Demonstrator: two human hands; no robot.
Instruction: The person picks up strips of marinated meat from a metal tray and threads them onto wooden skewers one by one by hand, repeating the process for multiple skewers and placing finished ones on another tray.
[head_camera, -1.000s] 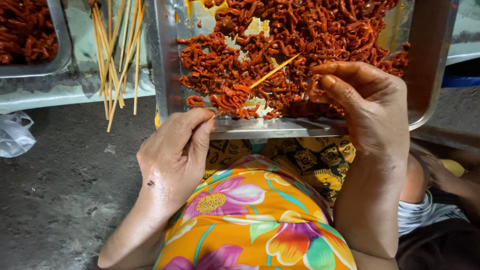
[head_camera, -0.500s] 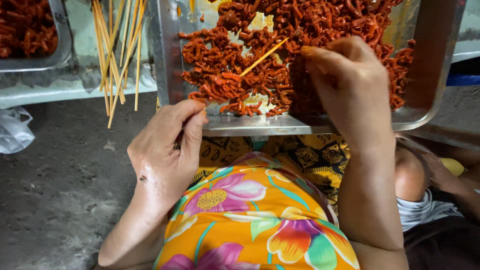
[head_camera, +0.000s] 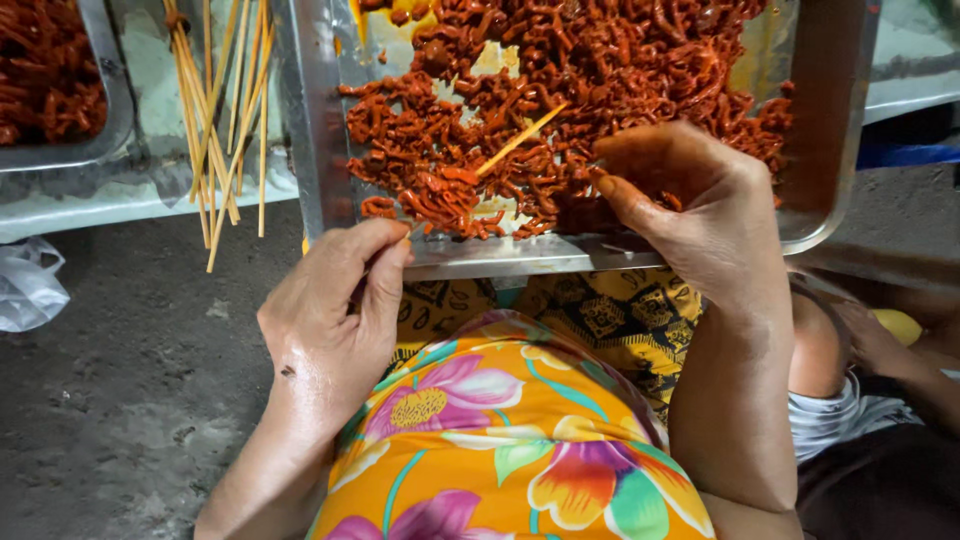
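Skewer (head_camera: 520, 140) lay slanted across the red marinated meat strips (head_camera: 560, 90), its near end running under the fingers of our right hand (head_camera: 690, 210), which was curled closed over it inside the metal tray (head_camera: 310, 150). Our left hand (head_camera: 335, 320) was loosely curled at the tray's near rim, holding nothing we could see. Further left, loose bamboo sticks (head_camera: 225, 120) rested on the grey bench (head_camera: 130, 200)
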